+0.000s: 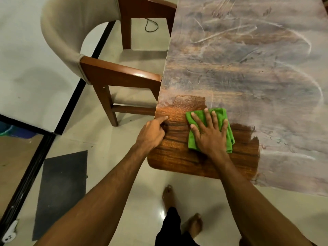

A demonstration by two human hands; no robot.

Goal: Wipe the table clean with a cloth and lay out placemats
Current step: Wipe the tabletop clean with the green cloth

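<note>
From the head view: right hand [209, 134] spread flat, fingers splayed, pressing down on a folded green cloth [220, 119] near the near-left corner of the wooden table [239, 68] — cloth directly beneath the palm, its edges peeking out beyond the fingertips and along the right side of the hand. Left hand [152, 132] curled loosely at the table's left edge, grasping nothing, index finger stretched out and touching the bare dark wood just left of the cloth. Beyond the wiped corner, a pale smeared film over the tabletop — and an upholstered chair [71, 41] tucked against the left side.
</note>
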